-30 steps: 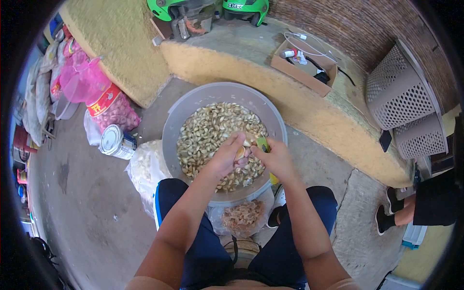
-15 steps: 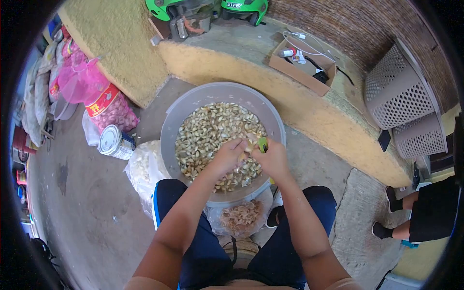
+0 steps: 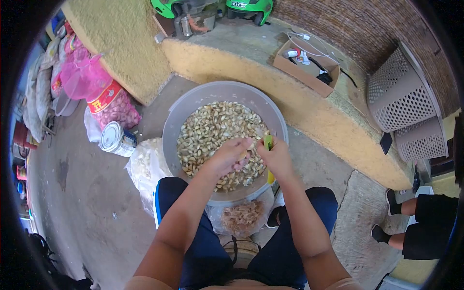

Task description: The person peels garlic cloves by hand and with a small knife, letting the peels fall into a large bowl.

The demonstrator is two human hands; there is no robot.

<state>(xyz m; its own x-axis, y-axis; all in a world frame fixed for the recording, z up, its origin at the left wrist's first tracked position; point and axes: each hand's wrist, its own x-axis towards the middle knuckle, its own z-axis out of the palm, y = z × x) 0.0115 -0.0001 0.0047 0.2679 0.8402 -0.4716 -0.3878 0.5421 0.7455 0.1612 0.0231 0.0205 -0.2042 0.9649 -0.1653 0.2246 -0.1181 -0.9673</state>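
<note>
Concrete floor (image 3: pixel 96 183), hands meeting over the tub

From the head view, the grey tub (image 3: pixel 220 91) holds pale cloves (image 3: pixel 217 121). At its left stand a white bag (image 3: pixel 145 162) and a tin (image 3: pixel 117 138); on its near side lies a bag of papery skins (image 3: pixel 241 216). Above the tub, the right hand (image 3: pixel 279 157) grips a green tool (image 3: pixel 268 141); the left hand (image 3: pixel 231 157) has curled fingers, but whether they hold a clove I cannot tell. Good control calls for a firm pinch, short strokes and any sharp edge angled away from the left fingertips.
</note>
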